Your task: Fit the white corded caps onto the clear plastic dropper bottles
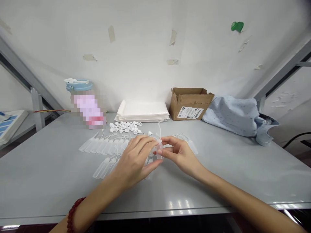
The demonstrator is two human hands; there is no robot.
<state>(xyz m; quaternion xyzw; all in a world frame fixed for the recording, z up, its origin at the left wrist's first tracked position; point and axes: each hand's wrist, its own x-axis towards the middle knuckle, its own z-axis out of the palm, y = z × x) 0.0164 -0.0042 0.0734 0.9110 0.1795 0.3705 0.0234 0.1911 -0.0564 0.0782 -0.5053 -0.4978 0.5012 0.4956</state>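
A small translucent plastic bottle (159, 152) stands nearly upright between my two hands, with a thin tube rising from its top. My right hand (182, 154) pinches it from the right between thumb and fingers. My left hand (134, 159) curves around its left side, fingertips near the neck and thumb near the base. More bottles of this kind with thin tubes lie in a back row (104, 146) and a front group (102, 168), partly hidden behind my left hand. Others (193, 147) lie behind my right hand. Small white caps (125, 127) form a loose pile farther back.
Against the wall lie a stack of white sheets or envelopes (143, 111), an open cardboard box (190, 105) and a light blue cloth (230, 115). A blue-lidded container (79, 85), partly pixelated, stands at back left. The grey table's front edge (170, 213) runs below my forearms.
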